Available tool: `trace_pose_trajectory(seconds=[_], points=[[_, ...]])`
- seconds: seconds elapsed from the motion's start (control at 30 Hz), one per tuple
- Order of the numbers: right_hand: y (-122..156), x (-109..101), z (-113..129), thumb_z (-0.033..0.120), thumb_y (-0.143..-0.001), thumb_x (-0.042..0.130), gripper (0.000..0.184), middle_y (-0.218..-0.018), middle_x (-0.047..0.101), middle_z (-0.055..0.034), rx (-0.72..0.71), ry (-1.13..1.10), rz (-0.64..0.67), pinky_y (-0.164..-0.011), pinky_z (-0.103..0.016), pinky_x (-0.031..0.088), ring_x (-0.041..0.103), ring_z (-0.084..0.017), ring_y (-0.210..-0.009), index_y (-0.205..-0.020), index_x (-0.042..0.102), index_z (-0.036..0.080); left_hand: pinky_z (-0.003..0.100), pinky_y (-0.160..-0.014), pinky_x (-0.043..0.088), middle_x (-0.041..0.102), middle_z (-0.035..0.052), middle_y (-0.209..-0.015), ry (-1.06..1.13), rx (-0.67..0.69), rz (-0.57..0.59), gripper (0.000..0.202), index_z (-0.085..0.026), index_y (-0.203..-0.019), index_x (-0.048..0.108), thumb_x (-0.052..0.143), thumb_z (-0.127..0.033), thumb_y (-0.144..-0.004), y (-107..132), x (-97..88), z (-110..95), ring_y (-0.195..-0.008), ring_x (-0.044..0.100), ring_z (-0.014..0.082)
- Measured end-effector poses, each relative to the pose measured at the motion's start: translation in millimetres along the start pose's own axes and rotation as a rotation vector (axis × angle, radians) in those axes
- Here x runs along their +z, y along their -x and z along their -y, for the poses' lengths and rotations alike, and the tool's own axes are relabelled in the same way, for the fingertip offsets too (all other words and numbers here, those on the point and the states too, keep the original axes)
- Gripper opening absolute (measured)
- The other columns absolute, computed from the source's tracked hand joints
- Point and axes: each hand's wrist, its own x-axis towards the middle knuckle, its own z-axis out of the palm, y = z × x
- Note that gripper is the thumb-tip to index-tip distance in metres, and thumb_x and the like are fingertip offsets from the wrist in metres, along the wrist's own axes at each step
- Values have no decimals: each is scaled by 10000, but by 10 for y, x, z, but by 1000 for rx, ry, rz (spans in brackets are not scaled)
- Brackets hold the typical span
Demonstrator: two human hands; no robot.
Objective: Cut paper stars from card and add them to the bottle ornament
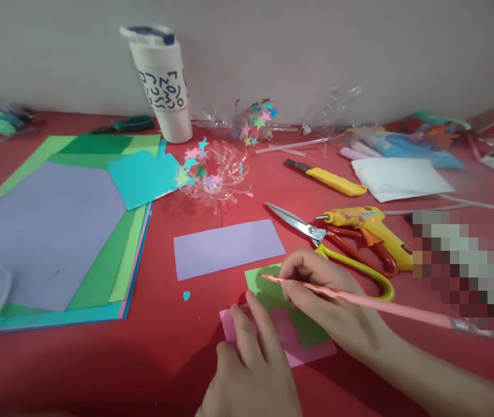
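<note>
A pink pencil (385, 305) is pinched in my right hand (329, 295), its tip over the upper part of a green paper piece (264, 282). The green piece partly overlaps a pink paper piece (311, 354). My left hand (251, 359) lies on the pink piece with its fingers stretched out, hiding part of both papers. Just beyond them is a lilac paper strip (229, 249), flat on the red table. A tiny turquoise scrap (186, 296) sits left of my left hand.
Scissors (311, 230), a yellow glue gun (368, 223) and a yellow cutter (336, 180) lie at the right. Coloured sheets (51, 231) are stacked at the left. A white tumbler (164, 87) stands at the back, near a clear plastic decoration with stars (212, 174).
</note>
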Motion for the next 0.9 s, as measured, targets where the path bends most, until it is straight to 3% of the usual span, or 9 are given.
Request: trace_pose_trajectory(seconds=[0.1,0.3,0.5,0.9], points=[[7,-17,1,192,-797,481,78,-600,463,58,-11,18,7,-451,-211,320,424,-107,-516,-724,490,218,238,-423,423,697,179,-1030,0,-7,9,422,-134,-1086,715,558,-123,-695,19,40,-20,-800,642,255],[-31,-95,-31,162,-784,511,120,-576,500,51,-110,89,140,-444,-208,316,442,-108,-499,-676,494,212,279,-637,489,727,93,-1008,-81,194,-44,445,-136,-1023,725,425,-62,-704,-15,61,18,-834,625,208],[-31,-116,-82,109,-746,500,148,-564,481,55,-107,116,178,-457,-209,318,436,-108,-503,-642,482,213,326,-762,440,737,76,-924,-130,226,-98,447,-148,-971,732,390,-52,-701,-3,60,46,-791,614,208],[-38,-114,-93,120,-749,500,146,-567,502,45,-136,148,184,-486,-217,365,457,-122,-523,-639,500,217,324,-695,457,741,75,-810,-93,237,-88,427,-106,-964,741,399,-29,-720,-59,9,48,-737,629,224]])
